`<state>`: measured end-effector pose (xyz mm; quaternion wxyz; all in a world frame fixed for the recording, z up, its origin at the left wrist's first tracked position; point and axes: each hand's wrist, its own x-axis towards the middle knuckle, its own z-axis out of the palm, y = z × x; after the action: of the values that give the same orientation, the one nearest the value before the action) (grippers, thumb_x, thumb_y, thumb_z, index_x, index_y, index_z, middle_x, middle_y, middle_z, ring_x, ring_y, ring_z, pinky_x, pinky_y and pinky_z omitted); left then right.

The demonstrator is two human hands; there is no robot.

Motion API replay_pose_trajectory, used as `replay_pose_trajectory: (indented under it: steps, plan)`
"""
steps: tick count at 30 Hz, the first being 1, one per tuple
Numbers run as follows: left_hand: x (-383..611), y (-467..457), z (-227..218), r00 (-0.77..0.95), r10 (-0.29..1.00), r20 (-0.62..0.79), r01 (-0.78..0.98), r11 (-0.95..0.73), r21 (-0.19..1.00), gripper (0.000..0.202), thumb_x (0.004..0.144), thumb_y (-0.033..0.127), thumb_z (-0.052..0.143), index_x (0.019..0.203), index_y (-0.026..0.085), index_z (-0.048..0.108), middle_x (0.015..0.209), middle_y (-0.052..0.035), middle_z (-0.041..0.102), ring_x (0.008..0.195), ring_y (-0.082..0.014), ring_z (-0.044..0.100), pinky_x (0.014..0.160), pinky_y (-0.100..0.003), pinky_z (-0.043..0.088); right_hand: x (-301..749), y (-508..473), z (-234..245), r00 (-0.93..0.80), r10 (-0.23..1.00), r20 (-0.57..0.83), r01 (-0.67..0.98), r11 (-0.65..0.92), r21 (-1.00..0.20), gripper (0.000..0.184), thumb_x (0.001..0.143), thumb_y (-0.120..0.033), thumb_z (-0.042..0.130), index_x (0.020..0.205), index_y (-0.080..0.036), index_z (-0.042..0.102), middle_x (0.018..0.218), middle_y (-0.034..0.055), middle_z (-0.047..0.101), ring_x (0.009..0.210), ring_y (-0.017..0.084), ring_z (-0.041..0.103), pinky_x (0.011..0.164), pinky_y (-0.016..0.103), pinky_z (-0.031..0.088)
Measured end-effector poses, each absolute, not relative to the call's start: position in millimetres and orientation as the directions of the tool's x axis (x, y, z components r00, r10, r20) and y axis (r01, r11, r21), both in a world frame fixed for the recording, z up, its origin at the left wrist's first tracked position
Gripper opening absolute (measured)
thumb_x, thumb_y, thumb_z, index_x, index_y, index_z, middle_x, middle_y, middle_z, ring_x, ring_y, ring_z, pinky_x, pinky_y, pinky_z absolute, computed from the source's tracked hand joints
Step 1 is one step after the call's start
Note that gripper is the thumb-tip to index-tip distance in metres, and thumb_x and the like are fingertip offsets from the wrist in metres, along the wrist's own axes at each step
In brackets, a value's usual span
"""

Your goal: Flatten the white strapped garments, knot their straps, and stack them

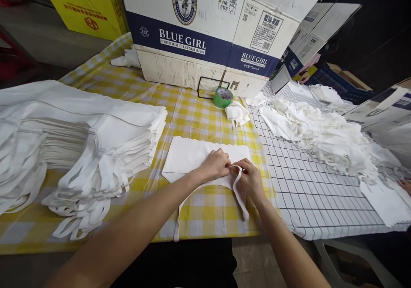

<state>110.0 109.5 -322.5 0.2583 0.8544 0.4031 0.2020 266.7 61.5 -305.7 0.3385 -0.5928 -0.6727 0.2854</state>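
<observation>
A white garment with thin straps, like a camisole top (189, 153), lies flat on the yellow checked tablecloth (205, 215) in front of me. My left hand (216, 164) rests on its right part, fingers closed in a pinch at the base of a strap. Close against it, my right hand (251, 178) pinches the same white strap (236, 185), which loops down towards the table edge. The fingertips of both hands nearly meet, and the exact spot between them is too small to make out. Another strap (178, 219) trails over the front edge.
A tall stack of similar white garments (128, 121) stands at left, straps hanging forward. Behind are a Blue Girl beer carton (183, 67), green tape (222, 97) and a crumpled white piece (237, 113). At right, a white garment heap (321, 125) covers a grid-patterned cloth (289, 185); another person's hand (405, 186) shows.
</observation>
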Motion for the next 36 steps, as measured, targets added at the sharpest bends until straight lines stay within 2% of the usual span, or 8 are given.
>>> replay_pose_trajectory:
  steps: [10, 18, 20, 22, 24, 28, 31, 36]
  plan:
    - [107, 108, -320, 0.588, 0.793, 0.157, 0.518, -0.518, 0.681, 0.013, 0.072, 0.024, 0.057, 0.067, 0.02, 0.068, 0.075, -0.0008, 0.066, 0.087, -0.0189, 0.051, 0.077, -0.031, 0.035, 275, 56, -310, -0.187, 0.957, 0.22, 0.748, 0.284, -0.599, 0.026, 0.069, -0.003, 0.037, 0.071, -0.019, 0.058, 0.073, 0.0009, 0.056, 0.059, 0.011, 0.044, 0.056, 0.024, 0.035]
    - [106, 109, -323, 0.582, 0.796, 0.165, 0.479, -0.5, 0.722, 0.01, 0.069, 0.022, 0.06, 0.065, 0.019, 0.068, 0.072, 0.0003, 0.066, 0.085, -0.0176, 0.052, 0.081, -0.03, 0.036, 283, 53, -306, -0.444, 0.86, 0.252, 0.848, 0.494, -0.194, 0.032, 0.071, 0.003, 0.037, 0.074, -0.019, 0.058, 0.071, 0.0026, 0.055, 0.067, 0.015, 0.045, 0.059, 0.026, 0.033]
    - [105, 109, -324, 0.58, 0.798, 0.163, 0.48, -0.497, 0.723, 0.009, 0.068, 0.023, 0.061, 0.065, 0.02, 0.069, 0.071, 0.0002, 0.065, 0.086, -0.0179, 0.052, 0.081, -0.03, 0.036, 282, 50, -304, -0.445, 0.859, 0.253, 0.856, 0.491, -0.161, 0.029, 0.073, 0.001, 0.039, 0.072, -0.02, 0.059, 0.069, 0.0029, 0.054, 0.067, 0.016, 0.044, 0.059, 0.026, 0.033]
    - [104, 108, -325, 0.588, 0.791, 0.169, 0.47, -0.504, 0.725, 0.011, 0.07, 0.027, 0.061, 0.067, 0.021, 0.07, 0.071, 0.0002, 0.065, 0.087, -0.018, 0.051, 0.082, -0.03, 0.035, 280, 45, -304, -0.37, 0.891, 0.264, 0.863, 0.434, -0.259, 0.027, 0.075, -0.004, 0.04, 0.076, -0.02, 0.062, 0.068, 0.0029, 0.055, 0.067, 0.016, 0.046, 0.059, 0.026, 0.034]
    - [103, 107, -325, 0.6, 0.78, 0.178, 0.463, -0.52, 0.718, 0.013, 0.071, 0.031, 0.061, 0.069, 0.022, 0.07, 0.072, 0.0002, 0.064, 0.088, -0.0182, 0.051, 0.082, -0.031, 0.035, 276, 39, -304, -0.197, 0.954, 0.227, 0.827, 0.286, -0.484, 0.025, 0.08, -0.013, 0.04, 0.085, -0.02, 0.064, 0.067, 0.0022, 0.057, 0.064, 0.016, 0.048, 0.058, 0.026, 0.036]
    - [103, 106, -325, 0.608, 0.775, 0.172, 0.501, -0.543, 0.674, 0.012, 0.069, 0.033, 0.063, 0.07, 0.022, 0.07, 0.073, -0.0001, 0.063, 0.089, -0.0193, 0.049, 0.08, -0.031, 0.035, 265, 27, -298, 0.046, 0.998, -0.045, 0.478, -0.061, -0.876, 0.036, 0.088, -0.041, 0.037, 0.09, -0.017, 0.064, 0.067, 0.0041, 0.061, 0.06, 0.016, 0.052, 0.055, 0.027, 0.041]
    - [105, 105, -326, 0.595, 0.785, 0.174, 0.52, -0.54, 0.662, 0.014, 0.07, 0.034, 0.063, 0.07, 0.021, 0.069, 0.074, -0.0006, 0.062, 0.089, -0.0194, 0.049, 0.08, -0.032, 0.034, 259, 20, -285, 0.001, 0.981, -0.196, 0.264, -0.189, -0.946, 0.041, 0.084, -0.05, 0.043, 0.101, -0.017, 0.062, 0.072, 0.0055, 0.065, 0.066, 0.018, 0.057, 0.06, 0.028, 0.044]
    - [99, 101, -318, 0.634, 0.756, 0.161, 0.498, -0.559, 0.663, 0.016, 0.069, 0.037, 0.065, 0.076, 0.023, 0.07, 0.079, -0.0016, 0.06, 0.093, -0.0209, 0.047, 0.084, -0.033, 0.034, 262, -9, -274, 0.033, 0.971, -0.235, 0.24, -0.236, -0.942, 0.048, 0.082, -0.045, 0.052, 0.12, -0.017, 0.05, 0.066, 0.0013, 0.06, 0.07, 0.017, 0.057, 0.07, 0.031, 0.045]
